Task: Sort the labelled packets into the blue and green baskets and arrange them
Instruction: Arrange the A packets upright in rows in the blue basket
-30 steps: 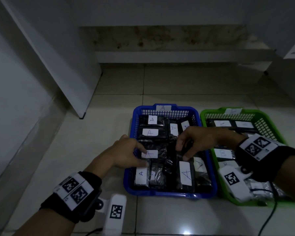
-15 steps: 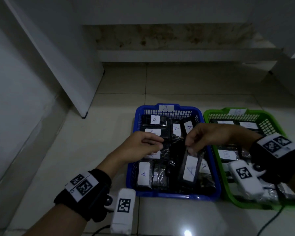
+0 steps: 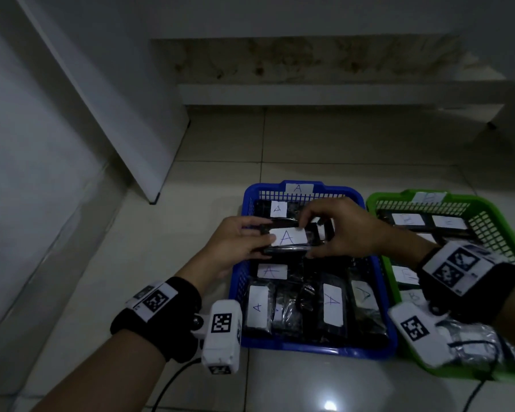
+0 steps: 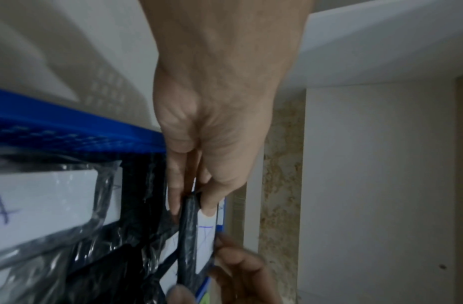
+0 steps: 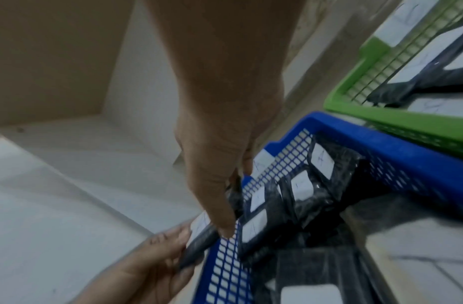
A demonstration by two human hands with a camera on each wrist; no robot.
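Note:
A black packet with a white "A" label (image 3: 289, 237) is held above the blue basket (image 3: 318, 350) by both hands. My left hand (image 3: 238, 245) pinches its left end, thumb on the label. My right hand (image 3: 339, 230) grips its right end, thumb below and fingers over the top. The left wrist view shows the packet (image 4: 189, 232) edge-on between thumb and fingers (image 4: 173, 185). In the right wrist view the packet (image 5: 199, 242) hangs over the basket's wall (image 5: 225, 263). Several "A" packets (image 3: 332, 304) lie in the blue basket. The green basket (image 3: 488, 203) holds labelled packets (image 3: 408, 220).
Both baskets sit side by side on a pale tiled floor (image 3: 324, 138), the green one to the right. A white wall panel (image 3: 116, 108) leans at the left and a low step (image 3: 339, 93) runs behind. Cables (image 3: 173, 382) trail from the wrist cameras near the front.
The right hand lifted an "A" packet out of the blue basket and turned it level. The left hand came up and took its left end. Both hands now hold it higher, further back.

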